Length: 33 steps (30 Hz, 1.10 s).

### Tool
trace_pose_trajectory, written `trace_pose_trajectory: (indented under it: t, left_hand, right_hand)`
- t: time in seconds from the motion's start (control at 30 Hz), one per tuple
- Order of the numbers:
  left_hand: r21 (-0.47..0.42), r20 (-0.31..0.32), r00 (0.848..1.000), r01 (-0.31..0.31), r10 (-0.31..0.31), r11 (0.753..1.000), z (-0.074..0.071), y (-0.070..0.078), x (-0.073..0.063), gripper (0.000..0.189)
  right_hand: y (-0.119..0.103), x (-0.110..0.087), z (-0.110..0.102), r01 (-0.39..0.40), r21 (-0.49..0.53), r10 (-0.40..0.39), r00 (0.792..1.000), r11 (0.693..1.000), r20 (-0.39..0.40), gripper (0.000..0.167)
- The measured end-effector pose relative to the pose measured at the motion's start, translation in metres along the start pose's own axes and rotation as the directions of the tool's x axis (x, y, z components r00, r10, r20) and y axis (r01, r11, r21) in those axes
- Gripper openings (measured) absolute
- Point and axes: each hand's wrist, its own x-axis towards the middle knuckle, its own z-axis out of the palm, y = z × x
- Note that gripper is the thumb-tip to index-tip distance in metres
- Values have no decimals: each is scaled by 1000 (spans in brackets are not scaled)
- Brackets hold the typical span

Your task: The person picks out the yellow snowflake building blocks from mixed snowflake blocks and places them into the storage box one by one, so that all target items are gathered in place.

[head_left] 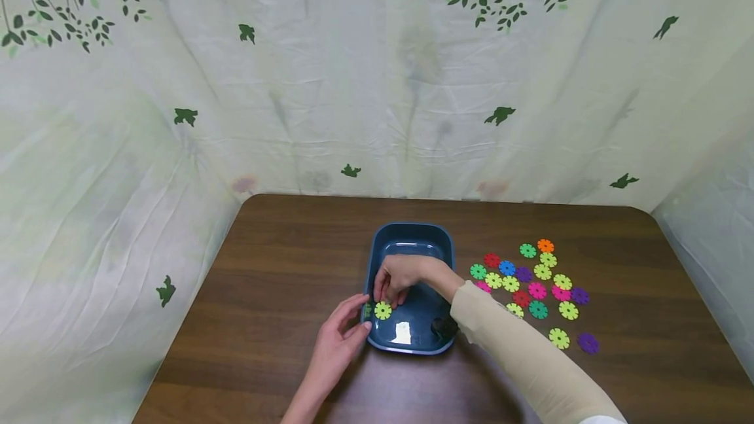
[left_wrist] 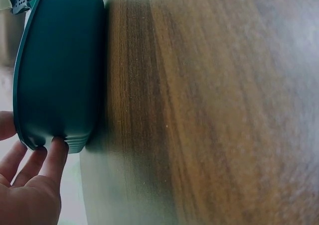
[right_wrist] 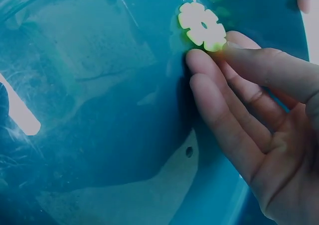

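Observation:
Inside a deep blue plastic tray (head_left: pixel 421 319), my right hand (head_left: pixel 400 277) pinches a yellow-green flower-shaped disc (right_wrist: pixel 203 26) between thumb and fingers. The disc (head_left: pixel 383 311) is near the tray's left wall, low over its floor. My left hand (head_left: pixel 338 339) holds the tray's left rim. In the left wrist view, the thumb lies at the rim of the tray (left_wrist: pixel 65 60) and the fingertips (left_wrist: pixel 59 143) press its outer wall. The right forearm crosses over the tray's right side.
Right of the tray, several flower-shaped discs in green, red, blue, purple, pink, orange and yellow-green lie scattered, among them an orange disc (head_left: pixel 545 245) and a purple disc (head_left: pixel 588 343). They rest on a brown wooden table (head_left: pixel 265 293). A leaf-patterned curtain (head_left: pixel 377 84) hangs behind.

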Motion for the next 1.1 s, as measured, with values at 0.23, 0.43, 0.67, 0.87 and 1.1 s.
trace_pose_trajectory:
  t: [0.23,0.43,0.67,0.87,1.1]
  left_hand:
    - [2,5,1000,3,-3,1000,-1,-1,0,43]
    - [21,6,1000,27,-28,999,-1,1,-1,43]
    - [36,0,999,54,-54,998,0,4,-1,42]
    - [37,-6,999,53,-53,998,1,5,-2,43]
    - [35,-9,1000,28,-28,999,1,5,-3,43]
  right_hand:
    - [-8,-5,-1,-14,-10,14,1000,1000,5,11]
    - [-7,-11,-5,14,15,-14,1000,1000,-11,17]
    - [-5,-26,-16,88,15,-88,995,996,-48,24]
    - [-1,-44,-21,153,-34,-156,979,988,-134,27]
    - [11,-64,-18,203,0,-199,957,979,-211,29]
